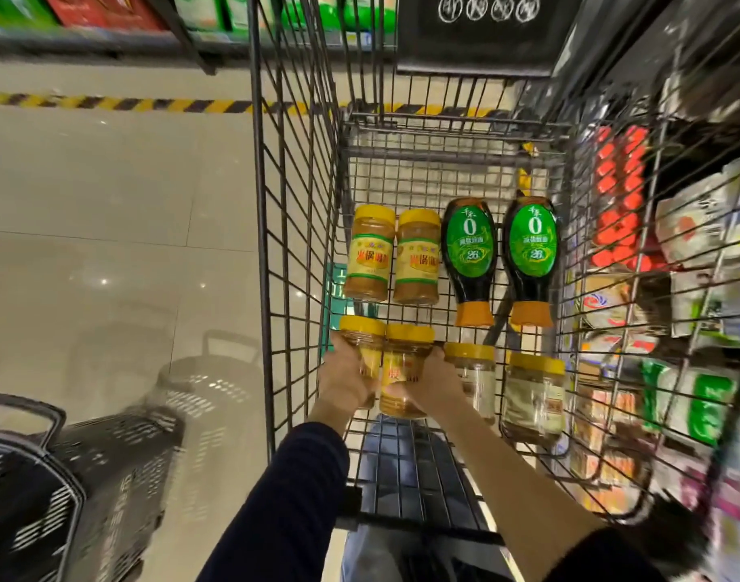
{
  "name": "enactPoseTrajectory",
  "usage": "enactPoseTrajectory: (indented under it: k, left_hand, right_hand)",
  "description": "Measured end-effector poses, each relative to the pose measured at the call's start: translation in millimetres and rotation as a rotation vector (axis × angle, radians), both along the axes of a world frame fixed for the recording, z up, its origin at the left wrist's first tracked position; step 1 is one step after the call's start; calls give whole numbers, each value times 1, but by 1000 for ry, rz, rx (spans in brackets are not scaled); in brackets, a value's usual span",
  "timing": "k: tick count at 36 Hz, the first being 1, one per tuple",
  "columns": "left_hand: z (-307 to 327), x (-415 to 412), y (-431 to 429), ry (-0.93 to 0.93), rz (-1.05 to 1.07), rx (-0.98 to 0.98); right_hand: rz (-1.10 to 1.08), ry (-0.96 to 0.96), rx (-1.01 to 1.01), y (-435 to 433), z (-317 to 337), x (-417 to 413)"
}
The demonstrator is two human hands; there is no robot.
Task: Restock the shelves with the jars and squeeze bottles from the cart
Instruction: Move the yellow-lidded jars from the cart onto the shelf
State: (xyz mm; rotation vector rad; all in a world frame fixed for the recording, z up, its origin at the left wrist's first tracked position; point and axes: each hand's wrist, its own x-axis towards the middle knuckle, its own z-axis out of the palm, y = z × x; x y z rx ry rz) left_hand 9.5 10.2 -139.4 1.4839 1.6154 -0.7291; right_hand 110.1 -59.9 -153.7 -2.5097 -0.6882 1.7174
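Observation:
Both my hands reach down into the wire cart (301,228). My left hand (343,382) grips a yellow-lidded jar (365,340) at the cart's near left. My right hand (433,382) grips the yellow-lidded jar (404,371) right beside it. Two more jars (473,371) (534,399) lie to the right of my hands. Farther in, two jars with yellow labels (369,254) (417,258) lie side by side. Two dark squeeze bottles with green labels (469,256) (530,254) lie to their right, orange caps toward me.
Shelves with packaged goods (695,254) stand close on the cart's right. A dark plastic basket (66,489) sits on the tiled floor at the lower left. A yellow-black striped line (108,103) crosses the floor ahead, with more shelves (87,18) beyond it.

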Motion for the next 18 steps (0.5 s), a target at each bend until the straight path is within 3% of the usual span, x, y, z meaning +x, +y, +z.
enactPoseTrajectory:
  k: [10, 16, 18]
  left_hand:
    - [19, -2, 8, -55, 112, 5]
    - [36, -10, 3, -194, 104, 86]
    - [22, -17, -4, -239, 76, 100]
  right_hand:
    - [-84, 74, -76, 0, 3, -10]
    - [-222, 112, -125, -3, 1, -12]
    - [-235, 108, -49, -6, -2, -9]
